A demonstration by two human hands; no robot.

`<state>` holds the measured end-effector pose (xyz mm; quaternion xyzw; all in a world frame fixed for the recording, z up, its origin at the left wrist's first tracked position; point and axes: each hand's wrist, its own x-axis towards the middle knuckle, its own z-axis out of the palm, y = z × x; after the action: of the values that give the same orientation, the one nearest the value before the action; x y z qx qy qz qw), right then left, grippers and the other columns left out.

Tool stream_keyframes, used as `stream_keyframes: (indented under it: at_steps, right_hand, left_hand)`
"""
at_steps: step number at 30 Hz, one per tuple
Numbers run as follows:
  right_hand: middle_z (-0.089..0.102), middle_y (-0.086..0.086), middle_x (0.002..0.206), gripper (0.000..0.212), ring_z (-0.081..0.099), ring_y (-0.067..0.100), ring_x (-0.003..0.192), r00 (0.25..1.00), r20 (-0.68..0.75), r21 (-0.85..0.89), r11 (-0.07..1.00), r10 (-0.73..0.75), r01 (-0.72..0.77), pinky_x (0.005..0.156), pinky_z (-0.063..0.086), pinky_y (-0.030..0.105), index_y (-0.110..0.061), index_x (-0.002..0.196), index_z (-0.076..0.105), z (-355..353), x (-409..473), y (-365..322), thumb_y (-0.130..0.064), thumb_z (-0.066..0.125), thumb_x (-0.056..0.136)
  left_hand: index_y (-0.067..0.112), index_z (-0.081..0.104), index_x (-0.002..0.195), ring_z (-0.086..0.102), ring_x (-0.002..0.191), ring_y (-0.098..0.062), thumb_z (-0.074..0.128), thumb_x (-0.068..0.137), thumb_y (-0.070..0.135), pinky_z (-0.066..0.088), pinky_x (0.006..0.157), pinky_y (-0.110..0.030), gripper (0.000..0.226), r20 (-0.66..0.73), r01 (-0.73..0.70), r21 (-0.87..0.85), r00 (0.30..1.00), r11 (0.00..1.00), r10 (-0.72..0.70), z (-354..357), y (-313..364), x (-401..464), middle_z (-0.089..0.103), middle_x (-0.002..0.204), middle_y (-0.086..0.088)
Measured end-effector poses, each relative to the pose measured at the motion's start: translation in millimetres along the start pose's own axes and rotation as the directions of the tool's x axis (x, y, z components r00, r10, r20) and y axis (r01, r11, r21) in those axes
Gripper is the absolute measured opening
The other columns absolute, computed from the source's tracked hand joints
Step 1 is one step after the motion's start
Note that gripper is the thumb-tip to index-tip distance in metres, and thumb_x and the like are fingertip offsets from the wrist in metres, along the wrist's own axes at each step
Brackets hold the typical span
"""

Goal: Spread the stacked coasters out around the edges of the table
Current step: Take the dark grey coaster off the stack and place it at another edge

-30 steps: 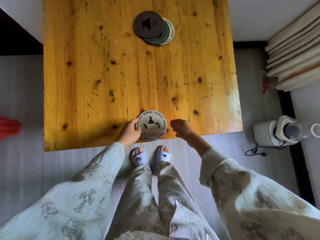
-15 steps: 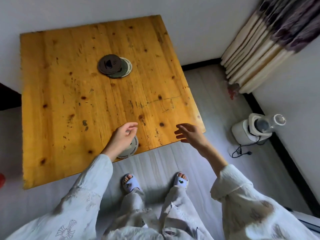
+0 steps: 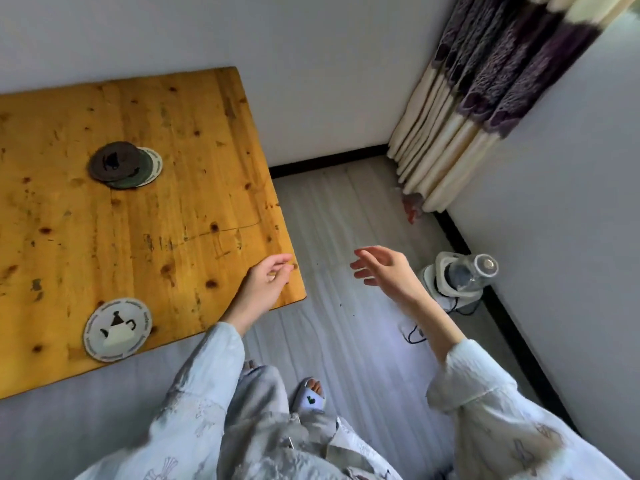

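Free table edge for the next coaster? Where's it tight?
Bare: the right edge of the table between the coaster stack and the left hand, plus the far edge behind the stack. Taken: the near edge around the white coaster.

The left hand [image 3: 265, 284] has let go of the white coaster [image 3: 117, 329] — both hands swung rightward, empty.

A white coaster [image 3: 117, 329] with a teapot print lies alone near the wooden table's [image 3: 173, 216] near edge, at about eight o'clock. The remaining stack [image 3: 125, 164], dark brown on top, sits at ten o'clock. The left hand [image 3: 265, 285] hovers empty over the table's corner; the right hand [image 3: 386, 268] hangs open above the floor [image 3: 346, 341].
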<state>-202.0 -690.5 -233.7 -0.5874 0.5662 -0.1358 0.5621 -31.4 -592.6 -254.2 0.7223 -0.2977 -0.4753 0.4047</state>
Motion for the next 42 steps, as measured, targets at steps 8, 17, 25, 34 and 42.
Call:
stream_keyframes:
  at_steps: [8,17,25,34,42]
  right_hand:
    - [0.067,0.011,0.094,0.028,0.062,0.022,0.082,1.0,0.022,-0.082,0.997,-0.005,0.007,0.067,0.048,0.024,-0.001,0.11,0.061,-71,74,-8,-0.017,0.045,0.093]
    - [0.068,0.022,0.108,0.029,0.067,0.033,0.097,0.973,0.203,-0.29,0.942,-0.11,0.167,0.087,0.052,0.036,-0.001,0.115,0.058,-101,219,-75,-0.017,0.045,0.094]
    - [0.069,0.023,0.106,0.028,0.067,0.035,0.095,0.914,0.39,-0.341,0.904,-0.113,0.257,0.073,0.051,0.025,0.0,0.114,0.059,-94,310,-117,-0.016,0.046,0.094]
    - [0.069,0.02,0.103,0.025,0.064,0.024,0.083,0.749,0.658,-0.332,0.863,-0.078,0.381,0.07,0.048,0.023,-0.006,0.111,0.061,-32,395,-165,-0.017,0.046,0.093]
    - [0.065,0.007,0.092,0.027,0.061,0.017,0.075,0.559,0.828,-0.304,0.8,-0.047,0.518,0.069,0.047,0.023,-0.006,0.113,0.06,31,440,-216,-0.018,0.045,0.094]
  left_hand:
    - [0.007,0.051,0.121,0.055,0.095,-0.017,0.041,0.093,0.012,0.043,0.072,-0.02,0.03,-0.056,0.0,-0.018,0.998,1.0,-0.001,51,30,77,0.059,0.12,-0.016]
    - [0.014,0.054,0.115,0.058,0.104,-0.023,0.044,0.092,0.015,0.042,0.087,-0.031,0.026,-0.167,0.066,-0.107,0.982,0.992,-0.083,73,60,201,0.06,0.111,-0.007]
    - [0.006,0.054,0.117,0.057,0.107,-0.035,0.043,0.092,0.008,0.042,0.079,-0.03,0.028,-0.299,0.115,-0.173,0.94,0.978,-0.163,66,88,252,0.06,0.111,-0.019]
    - [0.007,0.058,0.111,0.057,0.104,-0.026,0.047,0.09,0.01,0.044,0.077,-0.028,0.024,-0.564,0.171,-0.368,0.741,0.914,-0.365,30,91,273,0.062,0.116,-0.018]
    - [0.024,0.06,0.1,0.055,0.085,-0.019,0.052,0.09,0.02,0.044,0.07,-0.031,0.014,-0.67,0.133,-0.467,0.592,0.874,-0.448,4,94,290,0.061,0.101,-0.001]
